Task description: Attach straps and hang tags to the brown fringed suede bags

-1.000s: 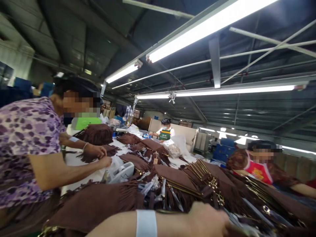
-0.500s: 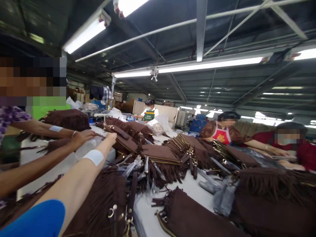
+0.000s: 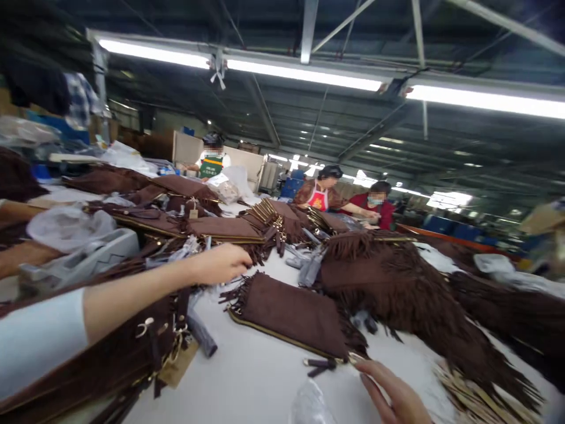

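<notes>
My left hand [image 3: 225, 263] reaches over the table from the left, fingers curled together beside the fringe of a brown pouch [image 3: 286, 309]; what they pinch, if anything, is hidden. The pouch lies flat, its gold zipper along the near edge. At its near right corner, by a metal fitting and a dark strap [image 3: 320, 364], is my right hand [image 3: 392, 388], finger and thumb apart, one fingertip touching the fitting. More brown fringed bags [image 3: 225, 228] are piled behind. Under my left arm lies a fringed bag with metal rings and a tan tag [image 3: 179, 364].
A grey plastic holder [image 3: 83, 259] with a clear bag stands at the left, near another person's arm [image 3: 26, 256]. Large fringed bags [image 3: 388, 282] cover the right side. Clear plastic [image 3: 311, 403] lies at the front. Several people work farther back.
The view has swung right and down. My left hand has left the pile at the far left and is now beside the nearer pouch. My right hand has come into view.
</notes>
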Tool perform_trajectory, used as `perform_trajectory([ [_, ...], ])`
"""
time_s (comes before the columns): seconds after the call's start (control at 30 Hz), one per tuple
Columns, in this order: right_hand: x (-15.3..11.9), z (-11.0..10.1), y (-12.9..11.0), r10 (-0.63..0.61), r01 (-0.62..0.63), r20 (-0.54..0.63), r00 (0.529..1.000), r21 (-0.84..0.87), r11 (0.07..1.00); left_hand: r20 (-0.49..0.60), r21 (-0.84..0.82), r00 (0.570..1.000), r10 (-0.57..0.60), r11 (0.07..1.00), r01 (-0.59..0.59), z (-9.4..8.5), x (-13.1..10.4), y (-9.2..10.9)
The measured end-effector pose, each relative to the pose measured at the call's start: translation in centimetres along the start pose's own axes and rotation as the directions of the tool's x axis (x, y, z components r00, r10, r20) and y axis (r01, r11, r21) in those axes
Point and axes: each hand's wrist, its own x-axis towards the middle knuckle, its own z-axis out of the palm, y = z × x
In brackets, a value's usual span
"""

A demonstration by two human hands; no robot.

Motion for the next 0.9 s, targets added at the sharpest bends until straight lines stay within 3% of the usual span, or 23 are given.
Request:
perform_trajectory([
  [0.07,-0.3,-1.9,-1.8,0.096,-0.098,0.077,0.992,0.022,0.995,0.161,0.082,0.981,0.104,0.99,-0.118,5.6,-0.2,3.0],
  [0.1,-0.6,-2.9,-2.7,0.141,-0.145,0.119,0.983,0.02,0.989,0.219,0.214,0.968,0.125,0.962,-0.172,8.4,-0.3,4.1],
  [0.2,-2.2,-5.1,-4.4,0.24,-0.242,0.232,0.943,-0.019,0.97,0.229,0.319,0.965,0.126,0.927,-0.197,15.1,-0.3,6.0],
  [0.27,-3.2,-5.6,-4.6,0.258,-0.251,0.238,0.936,-0.059,0.966,0.206,0.323,0.969,0.132,0.926,-0.195,17.5,0.0,6.1],
  [0.37,-3.0,-5.1,-4.3,0.2,-0.177,0.178,0.963,-0.135,0.975,0.169,0.32,0.973,0.16,0.925,-0.207,18.3,0.6,5.3],
  [0.5,0.7,-3.3,-4.4,0.099,-0.033,0.184,0.978,-0.337,0.941,0.122,0.318,0.976,0.182,0.924,-0.212,16.6,1.3,4.0],
  [0.6,3.9,-1.8,-5.1,0.059,0.033,0.193,0.979,-0.44,0.897,0.112,0.324,0.977,0.184,0.922,-0.211,15.3,1.1,4.1],
  [0.67,5.2,-0.9,-5.5,0.044,0.049,0.192,0.98,-0.456,0.888,0.062,0.341,0.982,0.179,0.921,-0.189,14.9,0.5,5.3],
  [0.77,5.9,0.2,-6.2,0.025,0.063,0.18,0.983,-0.471,0.88,0.002,0.304,0.993,0.121,0.946,-0.116,15.5,-0.5,8.6],
  [0.9,6.0,0.7,-6.5,0.0,0.092,0.185,0.983,-0.492,0.866,0.115,0.218,0.993,0.005,0.975,-0.03,17.7,-0.4,12.9],
])
